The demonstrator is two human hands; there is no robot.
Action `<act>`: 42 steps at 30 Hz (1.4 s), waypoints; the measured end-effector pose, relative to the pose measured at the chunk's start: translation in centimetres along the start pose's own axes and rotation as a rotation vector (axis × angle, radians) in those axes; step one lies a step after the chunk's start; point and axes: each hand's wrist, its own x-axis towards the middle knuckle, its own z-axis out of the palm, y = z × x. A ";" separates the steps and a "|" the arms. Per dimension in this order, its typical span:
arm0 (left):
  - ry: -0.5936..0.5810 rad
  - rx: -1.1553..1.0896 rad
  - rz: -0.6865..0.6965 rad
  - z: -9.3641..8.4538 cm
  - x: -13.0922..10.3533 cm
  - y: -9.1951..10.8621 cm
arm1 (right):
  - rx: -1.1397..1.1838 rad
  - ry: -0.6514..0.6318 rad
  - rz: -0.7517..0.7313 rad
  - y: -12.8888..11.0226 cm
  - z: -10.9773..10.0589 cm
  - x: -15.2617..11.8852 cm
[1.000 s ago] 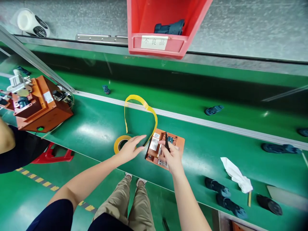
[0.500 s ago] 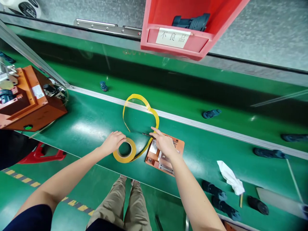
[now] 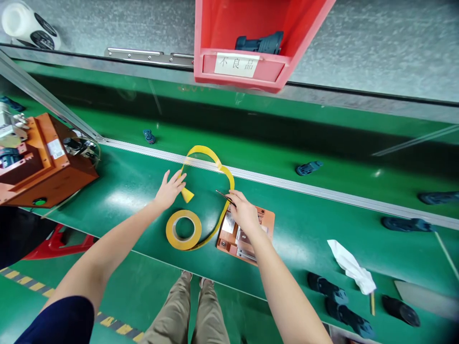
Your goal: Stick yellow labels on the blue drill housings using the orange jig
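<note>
Left hand [image 3: 171, 190], fingers spread, meets a yellow tape strip [image 3: 229, 177] looping between both hands; whether it grips the strip, I cannot tell. The right hand [image 3: 244, 209], fingers curled closed, holds dark tweezers [image 3: 226, 198] above the orange fixture [image 3: 266, 220]. The tape roll [image 3: 197, 234] lies flat just below the left hand, on the green bench [image 3: 301, 215].

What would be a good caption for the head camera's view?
Left hand at a loop of yellow tape, right hand holding dark tweezers above an orange fixture.
</note>
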 end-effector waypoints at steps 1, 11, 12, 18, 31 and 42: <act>-0.011 -0.006 -0.023 -0.1 1.6 -0.2 | 0.041 0.043 0.006 0.3 -0.1 -0.5; 0.064 -0.156 -0.320 3.5 10.9 6.3 | 0.350 0.317 -0.019 2.0 -0.3 -7.4; 0.056 -0.183 -0.312 3.5 11.5 6.6 | 0.364 0.325 -0.017 2.2 -0.5 -8.2; -0.006 -0.181 -0.176 0.7 9.1 6.9 | 0.413 0.424 0.076 4.4 -2.2 -12.5; -0.181 -0.189 -0.065 1.1 6.0 8.3 | 0.459 0.507 0.178 5.6 -1.6 -16.5; -0.189 -0.370 0.083 0.9 3.5 11.1 | 0.519 0.501 0.255 6.4 -1.0 -18.8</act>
